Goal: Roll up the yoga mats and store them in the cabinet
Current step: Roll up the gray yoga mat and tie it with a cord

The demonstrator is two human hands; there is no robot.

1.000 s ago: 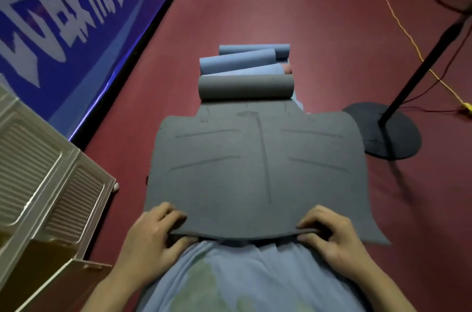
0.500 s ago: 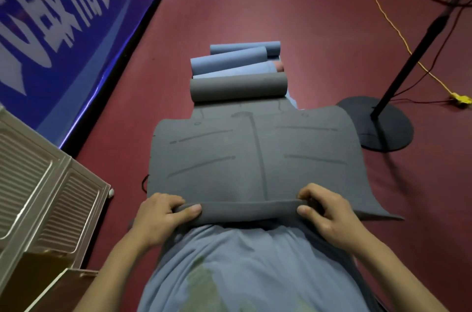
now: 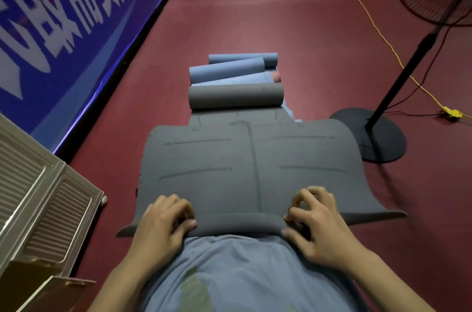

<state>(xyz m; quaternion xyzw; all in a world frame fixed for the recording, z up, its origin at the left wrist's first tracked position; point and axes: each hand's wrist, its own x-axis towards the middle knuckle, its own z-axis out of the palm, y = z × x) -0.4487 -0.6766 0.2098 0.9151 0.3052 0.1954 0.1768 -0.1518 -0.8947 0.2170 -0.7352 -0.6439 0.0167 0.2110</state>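
Red floor, blue banner wall. We curl both hands, left hand and right hand, round the near edge of the grey mat, first turn only (barely started). Rolled mats wait beyond; cabinet at left, nothing stored that we can see.

Grey mat (dark line markings)

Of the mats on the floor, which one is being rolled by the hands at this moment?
The grey mat nearest the person: both hands grip its curled near edge. The other mats, one grey and the blue ones, lie beyond it.
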